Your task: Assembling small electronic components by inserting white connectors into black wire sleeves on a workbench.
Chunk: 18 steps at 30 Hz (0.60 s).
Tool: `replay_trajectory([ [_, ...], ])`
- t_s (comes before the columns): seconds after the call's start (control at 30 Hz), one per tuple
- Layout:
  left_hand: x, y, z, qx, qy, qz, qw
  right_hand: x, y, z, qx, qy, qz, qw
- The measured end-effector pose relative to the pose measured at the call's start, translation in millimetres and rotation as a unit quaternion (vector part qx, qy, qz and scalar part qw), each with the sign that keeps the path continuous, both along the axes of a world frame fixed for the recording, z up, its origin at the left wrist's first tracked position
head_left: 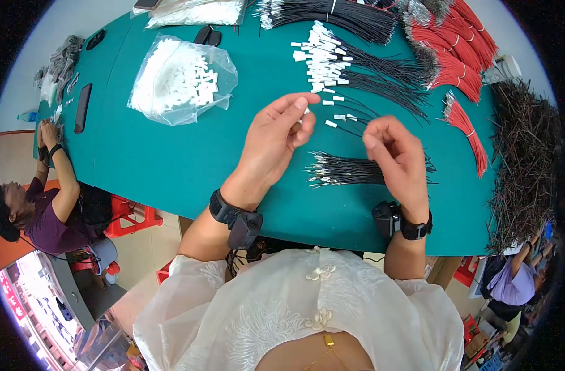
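My left hand [273, 139] is raised above the green table, its fingers curled. A small white connector housing [306, 112] shows between its thumb and fingers. To its right, my right hand [398, 157] is closed in a pinch above a bundle of black wires [350, 169] with bare metal ends. Whatever it pinches is hidden or too small to make out. Just beyond both hands lie several black wires with white connectors [331, 123], next to a larger pile of white-tipped black wires [324, 59].
A clear bag of white housings [183, 80] stands at the left on the green table [158, 154]. Red wire bundles [465, 133] and a dark tangled heap [523, 161] lie at the right. A phone [82, 108] rests near a seated co-worker [50, 204].
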<state>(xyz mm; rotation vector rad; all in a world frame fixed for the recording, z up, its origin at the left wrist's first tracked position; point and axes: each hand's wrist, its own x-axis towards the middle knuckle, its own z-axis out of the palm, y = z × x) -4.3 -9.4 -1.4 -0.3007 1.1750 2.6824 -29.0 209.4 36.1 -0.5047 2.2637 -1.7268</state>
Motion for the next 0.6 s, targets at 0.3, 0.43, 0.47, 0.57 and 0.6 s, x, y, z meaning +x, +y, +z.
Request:
replay_trajectory([
  [0.3,2,10,10,-0.083,0.026,-0.030,0.996,6,-5,2,0.085,0.101,-0.081,0.988],
  [0.43,3,12,10,-0.072,0.041,-0.036,0.996,7,-13,0,0.040,0.145,-0.105,0.983],
  [0.47,3,13,9,-0.073,0.041,-0.038,0.996,7,-13,0,0.039,0.145,-0.107,0.983],
  [0.57,3,15,5,-0.070,0.049,-0.013,0.996,7,-13,-1,0.043,0.171,-0.095,0.980],
  [0.6,3,15,5,-0.071,0.049,-0.014,0.996,8,-13,-1,0.043,0.170,-0.097,0.980],
])
